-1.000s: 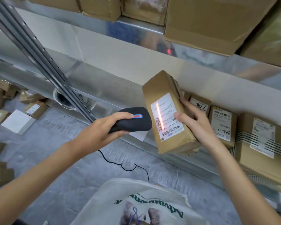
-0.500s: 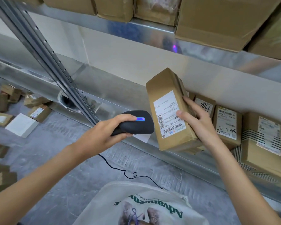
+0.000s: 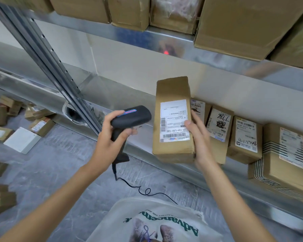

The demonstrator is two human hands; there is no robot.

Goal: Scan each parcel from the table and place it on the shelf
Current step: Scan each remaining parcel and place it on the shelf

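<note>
Right hand [image 3: 198, 137] grips parcel [image 3: 173, 119] (label up); left hand [image 3: 110, 138] scanner [image 3: 129, 119]

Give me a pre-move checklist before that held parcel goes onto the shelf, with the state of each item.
1. Parcel gripped: ok, right hand holds its right edge, thumb on the shipping label.
2. Label faces the camera: ok, barcodes visible.
3. Scan registered: cannot tell; no beam falls on the label, and a red spot shows on the upper shelf edge.
4. Barcode scanner secure: ok, left hand grips its handle.
5. Free shelf space: ok, bare metal shelf left of the standing parcels.
6. Scanner cable clear of the path: ok, it hangs below the hands.
</note>
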